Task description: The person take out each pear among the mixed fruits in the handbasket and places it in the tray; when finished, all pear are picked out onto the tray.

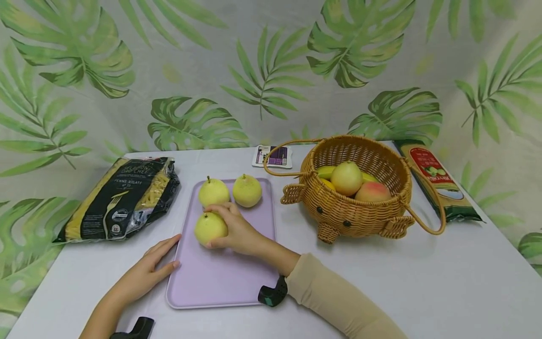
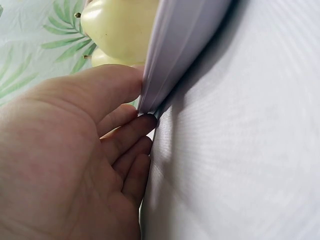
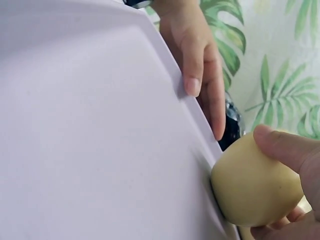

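My right hand [image 1: 237,230] grips a yellow-green pear [image 1: 209,229] over the left half of the lilac tray [image 1: 224,287]. In the right wrist view, thumb and fingers curl round this pear [image 3: 252,182], close to the tray's edge. Two more pears, a left one [image 1: 213,192] and a right one [image 1: 247,190], sit at the tray's far end with stems up. My left hand [image 1: 141,275] rests at the tray's left edge, its fingers extended. The left wrist view shows the thumb [image 2: 117,82] against the tray's rim [image 2: 162,60] and the other fingertips low beside it.
Right of the tray stands a wicker basket [image 1: 360,221] with handles, holding a pear [image 1: 346,178], a peach [image 1: 373,192] and bananas [image 1: 325,171]. A penne bag [image 1: 123,200] lies left. Behind are a small white-and-purple packet [image 1: 273,156] and, far right, a red-labelled bag [image 1: 438,181].
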A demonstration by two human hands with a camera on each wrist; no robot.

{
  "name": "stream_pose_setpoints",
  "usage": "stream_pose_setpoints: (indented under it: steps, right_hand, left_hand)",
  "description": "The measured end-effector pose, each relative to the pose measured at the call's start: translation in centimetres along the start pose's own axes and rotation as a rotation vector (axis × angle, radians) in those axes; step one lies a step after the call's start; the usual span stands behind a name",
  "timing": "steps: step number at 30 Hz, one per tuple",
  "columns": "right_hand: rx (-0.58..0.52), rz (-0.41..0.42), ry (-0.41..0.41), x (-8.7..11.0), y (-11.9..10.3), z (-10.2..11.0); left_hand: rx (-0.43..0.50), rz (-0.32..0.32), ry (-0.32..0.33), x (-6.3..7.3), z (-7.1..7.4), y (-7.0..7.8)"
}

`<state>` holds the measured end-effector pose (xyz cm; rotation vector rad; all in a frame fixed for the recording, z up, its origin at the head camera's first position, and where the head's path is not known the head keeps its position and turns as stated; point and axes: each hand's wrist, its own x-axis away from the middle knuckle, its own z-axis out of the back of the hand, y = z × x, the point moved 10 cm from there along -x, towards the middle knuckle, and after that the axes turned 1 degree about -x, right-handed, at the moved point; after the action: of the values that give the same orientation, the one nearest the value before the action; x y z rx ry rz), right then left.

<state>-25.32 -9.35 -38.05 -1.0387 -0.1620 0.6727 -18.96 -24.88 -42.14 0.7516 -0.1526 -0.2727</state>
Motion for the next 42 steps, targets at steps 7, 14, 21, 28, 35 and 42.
stream_pose_setpoints:
  steps: [7, 14, 21, 28, 35, 42]
  right_hand:
    - [0.023, 0.029, 0.027, -0.3, -0.1, -0.3]
    - [0.044, 0.022, 0.032, -0.3, -0.2, -0.2]
    - [0.004, 0.040, 0.023, 0.6, -2.5, 1.9]
    - [-0.006, 0.270, 0.113, 3.5, -7.1, 6.9]
    - [0.133, 0.484, 0.252, 8.2, -9.4, 12.9]
    - [0.283, 0.496, 0.332, 12.0, -9.2, 18.6]
  left_hand:
    - [-0.006, -0.023, 0.006, 0.1, 0.1, 0.3]
    - [-0.005, -0.027, 0.007, 0.1, 0.1, 0.3]
    - [-0.008, -0.016, 0.011, 0.0, 0.0, -0.1]
    - [-0.001, -0.010, 0.002, 0.0, 0.0, 0.0]
    - [0.009, -0.011, 0.001, -0.1, -0.1, -0.2]
    - [0.017, -0.010, -0.002, -0.1, -0.1, -0.2]
